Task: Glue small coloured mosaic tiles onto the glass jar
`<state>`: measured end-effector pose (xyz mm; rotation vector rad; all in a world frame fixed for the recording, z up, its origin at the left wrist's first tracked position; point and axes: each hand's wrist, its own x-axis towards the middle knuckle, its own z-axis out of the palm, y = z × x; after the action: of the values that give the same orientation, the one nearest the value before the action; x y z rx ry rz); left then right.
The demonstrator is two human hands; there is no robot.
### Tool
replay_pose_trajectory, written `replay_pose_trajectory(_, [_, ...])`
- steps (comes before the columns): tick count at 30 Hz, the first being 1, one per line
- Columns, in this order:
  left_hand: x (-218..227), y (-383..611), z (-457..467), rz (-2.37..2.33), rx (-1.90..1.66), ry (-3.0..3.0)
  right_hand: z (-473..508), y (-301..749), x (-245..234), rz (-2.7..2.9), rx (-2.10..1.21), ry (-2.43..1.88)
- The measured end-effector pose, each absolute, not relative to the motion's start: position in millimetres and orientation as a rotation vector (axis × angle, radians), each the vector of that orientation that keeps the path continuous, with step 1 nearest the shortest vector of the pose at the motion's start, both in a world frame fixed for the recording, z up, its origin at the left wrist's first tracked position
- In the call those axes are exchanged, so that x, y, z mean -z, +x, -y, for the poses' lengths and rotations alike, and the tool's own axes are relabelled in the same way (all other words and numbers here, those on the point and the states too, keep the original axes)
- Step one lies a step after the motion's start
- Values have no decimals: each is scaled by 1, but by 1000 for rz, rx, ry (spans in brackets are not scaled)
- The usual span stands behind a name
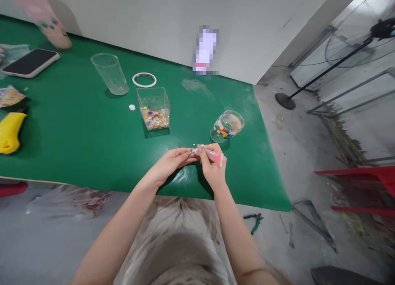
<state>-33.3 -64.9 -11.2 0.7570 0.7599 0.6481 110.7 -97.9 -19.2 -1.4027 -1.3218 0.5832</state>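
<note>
Both hands are meeting on a small pink tube [212, 155] above the green worktop [77, 132].

The right hand [214, 169] is wrapping its grip around the tube's body; the left hand [171, 163] is pinching its fingertips closed at the nozzle end. A mosaic-covered glass [227, 126] is lying just beyond.

- A green table [77, 153] ran along a plain white wall [173, 21], its corner near the right of the view.
- The floor [296, 124] was bare grey concrete, dusty and littered beside the table.
- A standing fan [354, 42] on a round base stood to the right, by grey metal frames [354, 95].
- A red frame [364, 186] sat low at the right edge.
- Green-handled pliers [255, 221] lay on the floor below the table.
- Light was even and soft.
</note>
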Motion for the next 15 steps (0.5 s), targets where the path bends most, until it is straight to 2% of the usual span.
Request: replay_pose_trajectory(15, [12, -32, 64, -748, -648, 771, 99, 110, 22, 1382, -534, -1369])
